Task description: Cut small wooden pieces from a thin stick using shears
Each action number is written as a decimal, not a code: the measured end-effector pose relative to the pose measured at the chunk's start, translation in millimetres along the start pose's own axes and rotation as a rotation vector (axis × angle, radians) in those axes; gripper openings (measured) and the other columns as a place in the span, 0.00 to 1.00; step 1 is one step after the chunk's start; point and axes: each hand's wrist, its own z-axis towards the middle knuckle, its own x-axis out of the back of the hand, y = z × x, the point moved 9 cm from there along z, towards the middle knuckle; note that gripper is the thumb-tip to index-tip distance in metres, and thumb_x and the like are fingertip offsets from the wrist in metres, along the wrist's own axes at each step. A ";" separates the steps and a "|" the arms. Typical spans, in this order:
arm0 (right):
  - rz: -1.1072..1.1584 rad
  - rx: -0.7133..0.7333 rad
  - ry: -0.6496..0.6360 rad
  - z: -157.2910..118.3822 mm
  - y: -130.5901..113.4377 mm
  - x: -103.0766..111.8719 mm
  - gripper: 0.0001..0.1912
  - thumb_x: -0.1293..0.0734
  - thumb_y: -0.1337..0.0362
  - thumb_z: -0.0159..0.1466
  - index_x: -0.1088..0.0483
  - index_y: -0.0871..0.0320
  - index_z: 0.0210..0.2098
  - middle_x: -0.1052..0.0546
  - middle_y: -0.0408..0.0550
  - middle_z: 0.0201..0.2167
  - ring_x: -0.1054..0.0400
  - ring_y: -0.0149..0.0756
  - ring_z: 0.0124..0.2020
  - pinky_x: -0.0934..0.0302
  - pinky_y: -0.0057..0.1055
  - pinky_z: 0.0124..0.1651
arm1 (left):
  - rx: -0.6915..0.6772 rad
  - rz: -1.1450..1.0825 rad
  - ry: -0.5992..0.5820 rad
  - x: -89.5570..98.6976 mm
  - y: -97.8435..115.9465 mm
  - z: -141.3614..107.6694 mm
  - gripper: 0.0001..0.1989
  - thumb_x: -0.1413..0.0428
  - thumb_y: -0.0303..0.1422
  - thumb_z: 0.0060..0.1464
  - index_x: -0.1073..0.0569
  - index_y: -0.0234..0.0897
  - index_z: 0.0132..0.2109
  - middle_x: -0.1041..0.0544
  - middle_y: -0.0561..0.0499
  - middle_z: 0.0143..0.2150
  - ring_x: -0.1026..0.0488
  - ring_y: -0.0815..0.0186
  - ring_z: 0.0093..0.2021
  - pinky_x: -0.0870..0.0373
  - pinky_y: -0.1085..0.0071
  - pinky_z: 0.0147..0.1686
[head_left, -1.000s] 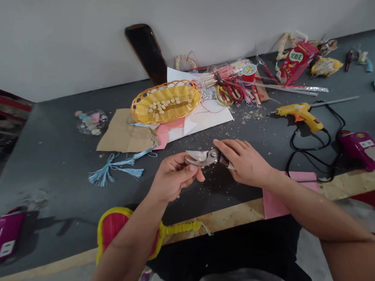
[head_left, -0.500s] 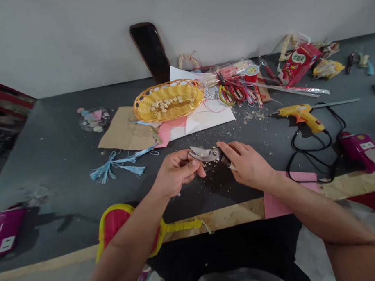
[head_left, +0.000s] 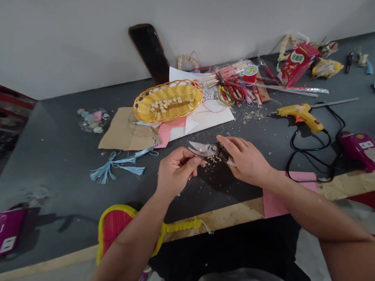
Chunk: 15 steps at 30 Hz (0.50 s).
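Observation:
My right hand (head_left: 246, 161) is wrapped around the handles of a pair of pruning shears (head_left: 209, 149), whose blades stand apart and point left. At the blades, my left hand (head_left: 177, 169) pinches a tiny pale piece (head_left: 200, 151) between thumb and forefinger; most of it is hidden by the fingers. Small pale bits (head_left: 213, 160) lie scattered on the dark table beneath the shears. Beyond the hands, a yellow woven basket (head_left: 189, 100) holds several small cream-coloured pieces (head_left: 164, 103).
Blue tassels (head_left: 117, 167) lie left of my hands. A yellow glue gun (head_left: 302, 116) with a black cord rests at right. A phone (head_left: 150, 51) leans on the wall near bundled sticks, red thread (head_left: 250, 74) and a red drink carton (head_left: 298, 64). A red-and-yellow fan (head_left: 117, 224) lies under my left forearm.
The shears and both hands have shifted very slightly to the left. My left fingers have curled in closer beneath the blades, while my right hand keeps its hold on the handles.

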 end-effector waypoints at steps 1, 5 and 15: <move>0.023 0.009 0.028 -0.2 -0.1 1.6 0.24 0.38 0.66 0.66 0.40 0.61 0.61 0.29 0.61 0.57 0.32 0.49 0.53 0.34 0.47 0.51 | -0.005 -0.007 -0.002 -0.1 0.4 -0.2 0.13 0.36 0.41 0.54 0.25 0.35 0.32 0.21 0.51 0.24 0.35 0.75 0.17 0.40 0.78 0.16; 0.015 0.081 0.065 -1.8 -3.5 3.5 0.08 0.37 0.66 0.66 0.30 0.60 0.44 0.27 0.61 0.56 0.29 0.48 0.51 0.33 0.45 0.51 | -0.004 -0.037 -0.004 -0.2 1.5 0.4 0.12 0.36 0.40 0.54 0.25 0.35 0.31 0.19 0.50 0.27 0.36 0.75 0.17 0.42 0.78 0.15; -0.071 0.102 0.037 -4.9 -3.3 2.5 0.13 0.35 0.67 0.63 0.30 0.58 0.48 0.40 0.61 0.68 0.34 0.52 0.57 0.36 0.50 0.55 | -0.013 -0.077 -0.043 -3.1 3.3 -2.6 0.12 0.37 0.38 0.55 0.27 0.35 0.30 0.18 0.49 0.29 0.35 0.75 0.17 0.41 0.78 0.16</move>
